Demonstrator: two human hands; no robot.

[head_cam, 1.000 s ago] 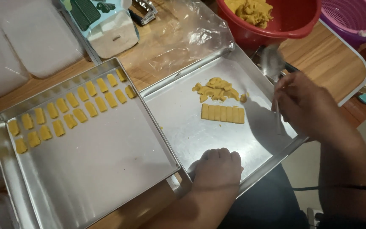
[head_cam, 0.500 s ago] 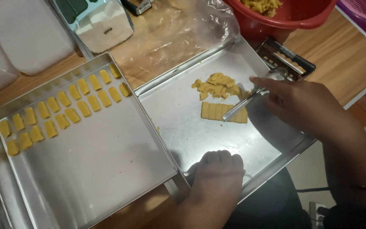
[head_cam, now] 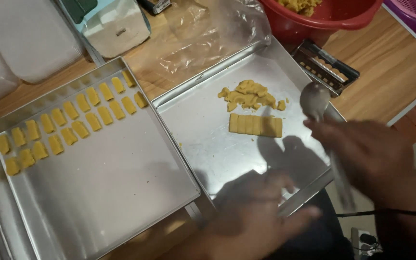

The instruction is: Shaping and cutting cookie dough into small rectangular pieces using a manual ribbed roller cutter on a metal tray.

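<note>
Yellow ridged dough strip (head_cam: 255, 125) lies in the shallow right-hand metal tray (head_cam: 198, 144), below loose dough scraps (head_cam: 249, 94). Right hand (head_cam: 369, 154) grips a metal spoon (head_cam: 315, 100) over the tray's right rim; left hand (head_cam: 256, 212), fingers spread and holding nothing, hovers at its near edge.

we see spoon (head_cam: 315, 102): shiny metal, bowl up over tray edge | dough strip (head_cam: 255, 125): yellow, ridged, flat on right tray (head_cam: 203, 130)

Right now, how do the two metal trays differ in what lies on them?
The left tray holds many small yellow dough pieces in neat rows along its far edge. The right tray holds one ribbed dough strip and a loose crumbly dough pile. Both are shiny, rectangular and mostly bare.
</note>
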